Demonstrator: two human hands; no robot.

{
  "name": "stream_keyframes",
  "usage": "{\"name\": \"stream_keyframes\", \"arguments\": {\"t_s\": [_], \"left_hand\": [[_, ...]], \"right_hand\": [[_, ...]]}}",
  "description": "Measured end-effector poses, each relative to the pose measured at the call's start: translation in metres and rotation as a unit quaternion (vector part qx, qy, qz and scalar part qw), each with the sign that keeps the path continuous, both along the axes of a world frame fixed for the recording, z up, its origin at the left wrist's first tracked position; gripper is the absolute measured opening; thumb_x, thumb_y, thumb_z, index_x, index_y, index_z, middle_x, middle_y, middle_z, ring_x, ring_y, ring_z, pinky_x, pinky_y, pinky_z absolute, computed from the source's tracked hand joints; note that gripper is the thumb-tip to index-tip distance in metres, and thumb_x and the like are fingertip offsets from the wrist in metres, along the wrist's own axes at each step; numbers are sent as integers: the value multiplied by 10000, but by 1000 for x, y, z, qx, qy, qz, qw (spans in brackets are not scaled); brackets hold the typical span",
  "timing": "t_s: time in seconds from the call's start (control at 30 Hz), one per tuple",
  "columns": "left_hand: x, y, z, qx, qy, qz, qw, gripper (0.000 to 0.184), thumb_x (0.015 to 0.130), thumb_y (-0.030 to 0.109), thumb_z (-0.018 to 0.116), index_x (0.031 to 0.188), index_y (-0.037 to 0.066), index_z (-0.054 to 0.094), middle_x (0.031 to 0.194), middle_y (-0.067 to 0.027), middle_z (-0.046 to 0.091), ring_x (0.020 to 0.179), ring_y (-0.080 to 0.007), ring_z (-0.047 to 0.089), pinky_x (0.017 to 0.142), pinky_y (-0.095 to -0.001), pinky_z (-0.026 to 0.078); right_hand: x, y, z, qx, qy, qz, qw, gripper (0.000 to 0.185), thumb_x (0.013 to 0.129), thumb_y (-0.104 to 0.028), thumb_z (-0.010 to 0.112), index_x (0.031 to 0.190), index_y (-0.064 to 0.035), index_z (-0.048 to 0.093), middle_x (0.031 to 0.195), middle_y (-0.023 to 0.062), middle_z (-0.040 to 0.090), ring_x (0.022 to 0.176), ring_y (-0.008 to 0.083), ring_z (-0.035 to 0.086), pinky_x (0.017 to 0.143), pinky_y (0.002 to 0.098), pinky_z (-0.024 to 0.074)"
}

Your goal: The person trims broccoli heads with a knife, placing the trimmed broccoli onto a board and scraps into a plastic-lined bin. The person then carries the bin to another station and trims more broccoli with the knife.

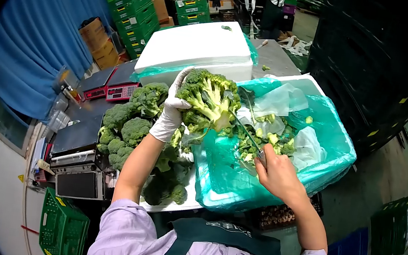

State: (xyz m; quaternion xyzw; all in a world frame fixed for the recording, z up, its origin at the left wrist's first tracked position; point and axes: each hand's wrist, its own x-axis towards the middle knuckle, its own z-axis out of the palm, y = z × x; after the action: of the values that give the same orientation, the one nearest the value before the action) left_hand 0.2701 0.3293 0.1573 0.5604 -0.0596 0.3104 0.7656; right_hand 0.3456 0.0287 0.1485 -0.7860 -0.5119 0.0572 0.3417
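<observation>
My left hand (171, 113), in a white glove, holds a large broccoli head (210, 97) with its cut stem side turned to the right. My bare right hand (280, 172) is closed round the handle of a knife (248, 135), whose thin blade reaches up to the broccoli's stem. Below the knife is a white foam box lined with green plastic (334, 139), holding broccoli trimmings (281, 144) and pieces of clear film. Several whole broccoli heads (135, 130) are piled to the left, beside my left forearm.
A closed white foam box (199, 44) stands beyond the broccoli. Red scales (121, 92) and a dark device (78, 183) are at the left. Green crates (131, 12) are stacked behind, and dark crates (362, 60) rise at the right. Other people (272, 5) stand in the background.
</observation>
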Motion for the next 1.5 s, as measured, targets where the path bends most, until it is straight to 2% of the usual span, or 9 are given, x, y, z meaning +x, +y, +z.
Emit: {"name": "stream_keyframes", "arguments": {"t_s": [0.3,0.5,0.63,0.83,1.03,1.13,1.23,1.27,1.5], "left_hand": [[20,-16,-7,35,-19,42,998,835,473,112,627,1275,3,423,1163,-134,561,1049,-255,570,963,-379,457],[45,-8,-48,94,38,204,974,806,443,163,559,1231,4,501,1178,-110,552,1113,-240,516,1033,-347,362],[53,3,-52,160,17,175,971,828,461,79,518,1283,22,447,1190,-129,539,1059,-258,560,954,-362,468],[47,-21,-29,-99,-24,-39,994,837,447,69,462,1279,-4,399,1152,-193,547,1041,-320,572,964,-406,464],[50,-2,-10,-4,-5,79,997,834,464,78,498,1292,14,418,1176,-148,545,1043,-298,567,955,-392,462],[48,6,-12,-47,-23,14,999,836,468,76,482,1300,23,415,1163,-162,550,1046,-308,565,955,-393,465],[49,16,-16,-36,-6,-11,999,863,457,77,476,1313,2,393,1177,-174,544,1055,-314,563,959,-397,462],[50,17,-18,-35,-4,-14,999,863,457,77,476,1313,2,393,1177,-174,544,1055,-314,563,959,-397,462],[56,-3,-16,71,14,44,996,791,468,53,544,1252,-10,461,1144,-128,569,1023,-237,573,943,-344,464]], "right_hand": [[15,4,-23,-22,6,-60,998,229,857,-130,529,851,55,395,677,290,569,652,490,545,585,549,422],[37,22,-29,-98,45,-74,991,260,829,-120,476,884,132,443,729,346,571,726,511,568,684,540,458],[39,18,-37,-97,24,-67,993,254,808,-108,467,871,139,466,734,369,563,748,513,572,722,532,473],[54,32,-61,-235,73,23,969,322,811,-154,474,895,155,507,840,390,566,827,492,585,762,496,489],[50,-7,-11,-167,102,-70,978,299,850,-194,488,929,94,484,771,328,593,776,448,606,727,495,481],[47,-19,-9,-67,22,-95,993,276,861,-190,493,921,77,459,704,287,588,663,429,592,638,487,467],[36,-10,10,-21,133,-81,988,281,860,-158,493,931,108,439,789,334,585,786,489,573,722,521,449],[37,-5,-3,28,109,-78,991,250,865,-175,499,893,68,446,754,302,587,694,472,557,649,530,422],[57,8,-28,-119,45,-68,989,279,807,-111,474,925,141,459,816,359,580,811,493,579,739,524,465]]}}
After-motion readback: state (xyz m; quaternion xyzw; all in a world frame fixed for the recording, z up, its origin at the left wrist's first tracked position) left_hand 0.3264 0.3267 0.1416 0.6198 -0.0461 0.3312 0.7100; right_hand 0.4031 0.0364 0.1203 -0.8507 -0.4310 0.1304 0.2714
